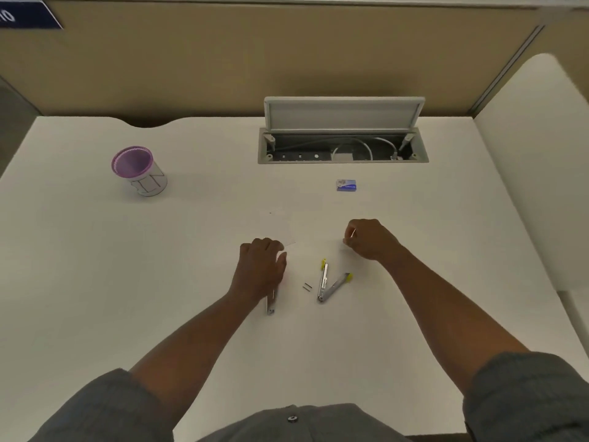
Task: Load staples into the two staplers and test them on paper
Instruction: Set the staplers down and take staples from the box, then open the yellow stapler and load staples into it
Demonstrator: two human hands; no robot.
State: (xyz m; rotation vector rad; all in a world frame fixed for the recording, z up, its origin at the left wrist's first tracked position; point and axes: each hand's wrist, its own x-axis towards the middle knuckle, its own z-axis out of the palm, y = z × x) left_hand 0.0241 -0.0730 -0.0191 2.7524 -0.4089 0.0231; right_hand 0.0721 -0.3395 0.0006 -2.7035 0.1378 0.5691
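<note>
The left hand [261, 269] curls over one stapler [271, 303], whose metal end pokes out below the palm. The right hand [369, 239] pinches a thin staple strip [353, 232] at its fingertips. The open stapler [328, 283] lies below those fingers, loose staples [307, 287] beside it.

A white desk [95, 266] with a curved notch in its far edge fills the view. On its far left stands a round purple mesh pen cup [137, 170] wrapped in a white paper label with black lettering. Set into the desk's far middle is a grey rectangular cable box [342, 146]; its hinged grey lid [344, 113] stands upright and white cables [360, 145] coil inside. A tan fabric partition [255, 55] rises behind the desk, with a dark blue sign [28, 15] at its top left. A white side panel [535, 161] stands at the right.
</note>
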